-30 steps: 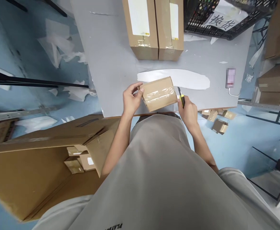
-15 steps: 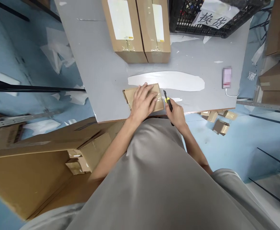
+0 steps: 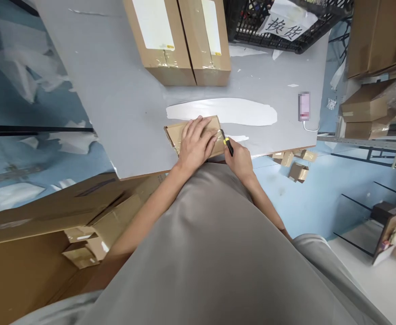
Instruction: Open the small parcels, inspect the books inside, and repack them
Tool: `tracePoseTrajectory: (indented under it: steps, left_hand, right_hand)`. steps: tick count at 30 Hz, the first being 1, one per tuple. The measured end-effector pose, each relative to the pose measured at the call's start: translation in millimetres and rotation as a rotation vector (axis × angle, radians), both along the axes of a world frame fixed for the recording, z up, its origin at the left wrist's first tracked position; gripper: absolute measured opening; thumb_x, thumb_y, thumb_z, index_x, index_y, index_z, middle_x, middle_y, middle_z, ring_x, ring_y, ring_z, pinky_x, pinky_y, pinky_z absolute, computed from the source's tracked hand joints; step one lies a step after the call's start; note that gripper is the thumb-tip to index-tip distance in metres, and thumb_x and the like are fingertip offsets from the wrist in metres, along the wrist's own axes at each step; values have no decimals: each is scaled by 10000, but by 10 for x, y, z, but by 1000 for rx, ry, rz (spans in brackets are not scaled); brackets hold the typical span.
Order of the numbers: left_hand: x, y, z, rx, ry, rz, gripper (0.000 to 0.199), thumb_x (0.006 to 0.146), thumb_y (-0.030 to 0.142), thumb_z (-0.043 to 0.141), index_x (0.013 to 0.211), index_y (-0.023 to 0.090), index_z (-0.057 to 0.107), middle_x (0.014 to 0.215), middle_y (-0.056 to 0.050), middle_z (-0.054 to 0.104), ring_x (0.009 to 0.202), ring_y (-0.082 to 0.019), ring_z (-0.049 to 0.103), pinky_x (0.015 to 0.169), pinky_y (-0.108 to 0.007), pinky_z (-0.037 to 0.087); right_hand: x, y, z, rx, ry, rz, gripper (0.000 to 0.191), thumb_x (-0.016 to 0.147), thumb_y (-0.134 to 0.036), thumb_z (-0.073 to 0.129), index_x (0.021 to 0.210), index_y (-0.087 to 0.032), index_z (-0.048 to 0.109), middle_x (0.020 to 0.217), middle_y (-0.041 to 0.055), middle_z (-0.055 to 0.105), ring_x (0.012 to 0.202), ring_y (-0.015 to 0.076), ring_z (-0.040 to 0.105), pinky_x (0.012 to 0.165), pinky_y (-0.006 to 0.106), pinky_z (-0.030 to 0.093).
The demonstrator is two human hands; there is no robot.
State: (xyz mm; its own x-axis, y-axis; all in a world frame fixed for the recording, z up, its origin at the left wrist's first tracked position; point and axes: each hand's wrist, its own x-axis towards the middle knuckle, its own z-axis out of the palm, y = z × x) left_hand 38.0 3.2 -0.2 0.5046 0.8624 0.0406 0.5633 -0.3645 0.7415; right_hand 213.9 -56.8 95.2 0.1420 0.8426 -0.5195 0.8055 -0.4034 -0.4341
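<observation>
A small flat cardboard box (image 3: 175, 132) lies near the front edge of the grey table (image 3: 123, 113). My left hand (image 3: 195, 143) rests on top of it with the fingers spread, pressing nothing else. In my right hand (image 3: 239, 159) is a black and yellow utility knife (image 3: 229, 145), gripped by the handle. Its tip is at the box's right edge, by some clear tape. Just behind the box lies a long white sheet (image 3: 225, 110).
Two tall cartons (image 3: 204, 40) and a black crate (image 3: 252, 36) stand at the back of the table. A phone (image 3: 304, 106) with a cable lies at the right. Below left is a large open carton (image 3: 22, 266); small boxes (image 3: 298, 172) lie on the floor.
The knife has come left from beside the box to its right edge. The whole view has shifted, so the table appears further left. My left hand still lies on the box.
</observation>
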Motion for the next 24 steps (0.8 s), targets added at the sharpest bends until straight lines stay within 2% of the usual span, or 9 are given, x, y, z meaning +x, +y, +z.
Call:
tracePoseTrajectory:
  steps: [7, 14, 18, 24]
  left_hand:
    - [-35, 40, -32, -19, -50, -54, 437, 1193, 501, 469, 1464, 290, 738, 1757, -137, 603, 1726, -388, 451, 1432, -683, 291]
    - [-9, 29, -85, -65, -141, -56, 455, 1187, 529, 477, 1470, 288, 740, 1750, -132, 612, 1726, -378, 449, 1455, -661, 270]
    - [15, 21, -93, -113, -206, -26, 424, 1179, 524, 490, 1415, 301, 764, 1740, -105, 626, 1723, -366, 455, 1473, -654, 254]
    - [36, 29, -87, -136, -251, -21, 456, 1173, 546, 478, 1435, 299, 758, 1712, -101, 651, 1729, -359, 451, 1479, -653, 262]
  right_hand:
    - [-323, 38, 157, -133, -212, -66, 371, 1217, -244, 433, 1488, -151, 668, 1296, 167, 861, 1151, 348, 826, 1003, 383, 569]
    - [-514, 45, 259, -191, -315, -135, 403, 1226, -274, 413, 1537, -167, 648, 1318, 179, 858, 1179, 333, 828, 1043, 392, 578]
    - [-569, 25, 276, -201, -340, -162, 433, 1222, -284, 394, 1557, -161, 638, 1329, 190, 853, 1186, 330, 825, 1054, 395, 580]
    - [-608, 98, 254, -220, -395, -139, 457, 1218, -286, 361, 1565, -153, 628, 1331, 211, 843, 1228, 365, 804, 1073, 440, 577]
